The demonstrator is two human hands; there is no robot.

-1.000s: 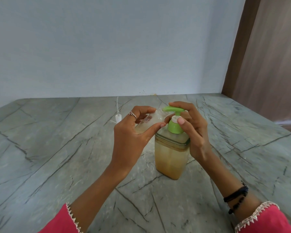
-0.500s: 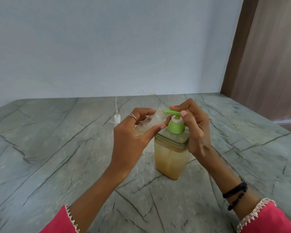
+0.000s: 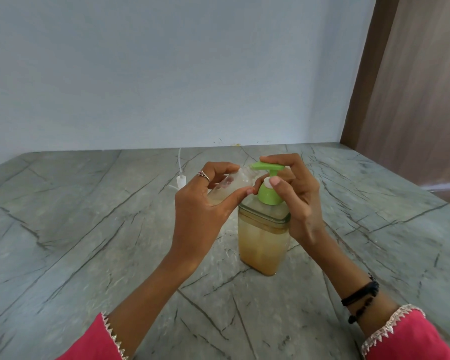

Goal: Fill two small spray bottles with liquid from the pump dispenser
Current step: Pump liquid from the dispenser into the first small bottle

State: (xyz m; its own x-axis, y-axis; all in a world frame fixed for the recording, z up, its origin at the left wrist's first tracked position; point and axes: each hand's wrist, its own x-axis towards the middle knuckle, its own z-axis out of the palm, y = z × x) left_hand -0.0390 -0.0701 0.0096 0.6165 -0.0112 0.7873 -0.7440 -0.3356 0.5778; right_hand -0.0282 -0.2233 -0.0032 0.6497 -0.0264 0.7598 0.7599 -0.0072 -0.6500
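A clear square pump dispenser point(image 3: 263, 242) holding amber liquid stands on the grey stone counter point(image 3: 76, 242). Its green pump head point(image 3: 268, 187) is raised. My right hand point(image 3: 295, 201) is curled round the pump, index finger on top of the nozzle arm, thumb at the white stem. My left hand point(image 3: 205, 206) grips a small clear spray bottle point(image 3: 231, 184), tilted, with its open neck right at the green spout. A white spray cap with its dip tube point(image 3: 181, 178) lies on the counter behind my left hand. No second spray bottle is in view.
A pale blue wall closes the back of the counter. A brown wooden panel point(image 3: 413, 100) stands at the right, where the counter ends. Open counter surface lies to the left and front.
The pump head went down half a second ago under my right hand and has come back up. My left hand keeps the small bottle at the spout.
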